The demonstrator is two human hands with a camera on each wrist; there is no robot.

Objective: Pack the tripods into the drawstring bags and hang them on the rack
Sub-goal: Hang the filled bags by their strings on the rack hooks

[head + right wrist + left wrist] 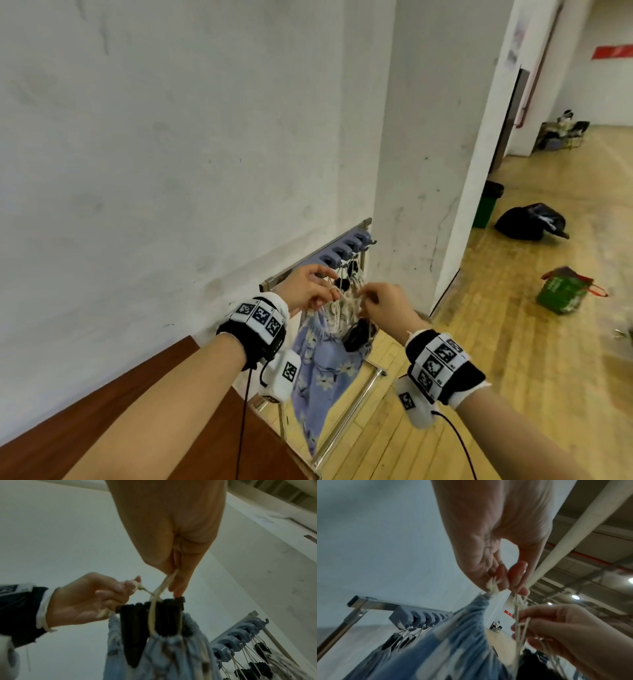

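Cream cord (169,580) is what I have in both hands. My left hand (306,289) pinches the knotted, frayed cord ends (493,586) between thumb and fingertips, and more cord runs under its curled lower fingers. My right hand (385,305) is closed round several strands of the same cord, thumb pressed against the side of the forefinger, the strands running down from it. The two hands sit close together, level with each other, just in front of the rack.

Below them hangs the bag (325,370), pale blue cloth with a white flower print, its mouth gathered tight by the cord. A black tripod (137,628) pokes out of the gathered mouth; from the right wrist view its ribbed black top sits just under my right fingertips (178,592), and the cord strands cross in front of it. From the head view I see a dark rounded part of it (359,334) beside the bag, under my right hand.

Behind my hands is the rack (342,251): a metal bar standing close to the white wall (171,154), carrying a row of grey-blue hooks (240,635). Other bags (260,660) already hang there by their cords from those hooks, dark tops showing. A brown table (171,411) edge is beneath my left forearm, and a wooden floor (513,342) spreads to the right.
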